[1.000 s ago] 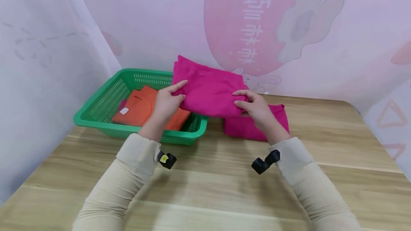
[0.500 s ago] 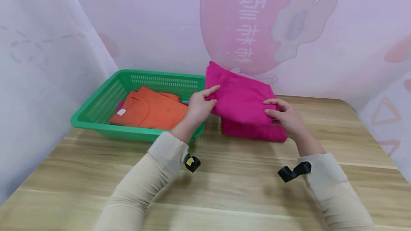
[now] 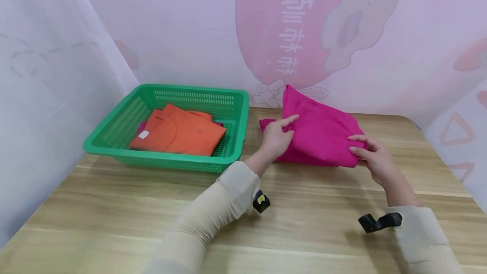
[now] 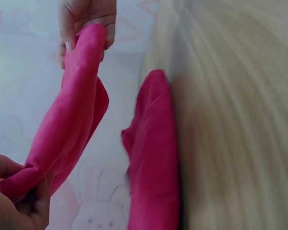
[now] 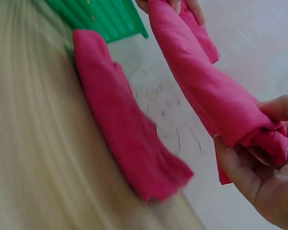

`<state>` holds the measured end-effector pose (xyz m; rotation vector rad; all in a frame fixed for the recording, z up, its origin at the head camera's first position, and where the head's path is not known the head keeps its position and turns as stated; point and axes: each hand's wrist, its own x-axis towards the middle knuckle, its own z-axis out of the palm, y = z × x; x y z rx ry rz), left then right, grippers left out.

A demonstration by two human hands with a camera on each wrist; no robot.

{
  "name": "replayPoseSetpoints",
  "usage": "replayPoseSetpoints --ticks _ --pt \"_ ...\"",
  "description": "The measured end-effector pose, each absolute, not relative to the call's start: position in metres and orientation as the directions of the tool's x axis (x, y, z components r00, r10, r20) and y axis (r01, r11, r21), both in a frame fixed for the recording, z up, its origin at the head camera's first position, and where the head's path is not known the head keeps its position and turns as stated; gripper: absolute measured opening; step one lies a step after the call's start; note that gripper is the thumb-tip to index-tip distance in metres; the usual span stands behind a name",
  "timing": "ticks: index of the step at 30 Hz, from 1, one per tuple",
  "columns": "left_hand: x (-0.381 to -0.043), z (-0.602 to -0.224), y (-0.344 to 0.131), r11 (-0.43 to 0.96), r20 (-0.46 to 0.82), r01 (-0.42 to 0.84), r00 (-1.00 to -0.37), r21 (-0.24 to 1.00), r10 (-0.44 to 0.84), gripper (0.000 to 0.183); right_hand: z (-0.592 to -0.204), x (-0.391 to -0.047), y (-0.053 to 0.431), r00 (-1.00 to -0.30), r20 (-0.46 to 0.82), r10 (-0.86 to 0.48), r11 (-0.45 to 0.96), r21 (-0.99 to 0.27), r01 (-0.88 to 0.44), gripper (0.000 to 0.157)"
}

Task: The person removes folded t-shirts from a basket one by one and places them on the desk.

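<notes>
Both hands hold a folded magenta cloth (image 3: 323,132) just above a second folded magenta cloth (image 3: 265,122) that lies on the wooden table (image 3: 114,210). My left hand (image 3: 278,135) pinches the held cloth's left edge. My right hand (image 3: 367,152) pinches its right corner. In the left wrist view the held cloth (image 4: 72,124) hangs apart from the lower cloth (image 4: 153,158). The right wrist view also shows a gap between the held cloth (image 5: 206,91) and the lower one (image 5: 125,129).
A green slotted basket (image 3: 237,96) stands to the left of the cloths with a folded orange garment (image 3: 179,132) inside. A pale curtain (image 3: 45,96) closes the left side and a pink printed backdrop (image 3: 399,75) rises behind the table.
Both hands carried the folded magenta cloth to the right, from over the basket's edge to above the other magenta cloth, and lowered it. The orange garment is now uncovered.
</notes>
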<state>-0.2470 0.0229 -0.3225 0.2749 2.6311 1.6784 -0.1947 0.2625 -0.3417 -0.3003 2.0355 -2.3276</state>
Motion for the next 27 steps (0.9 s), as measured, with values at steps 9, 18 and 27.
replayPoseSetpoints --ticks 9,18,27 --pt "-0.243 -0.338 0.057 0.464 0.078 0.197 -0.962 0.864 0.263 0.044 -0.358 -0.175 0.293 -0.985 0.119 -0.126 -0.197 -0.976 -0.092 0.031" --pt "-0.243 -0.35 0.09 0.467 0.069 0.226 -0.942 0.855 0.329 0.042 -0.386 -0.173 0.337 -0.994 0.107 -0.032 -0.152 -0.983 -0.101 0.028" --pt "-0.241 -0.352 0.132 0.554 0.046 0.226 -0.946 0.802 0.32 0.042 -0.386 -0.158 0.359 -0.995 0.082 0.048 -0.251 -0.964 -0.091 0.03"
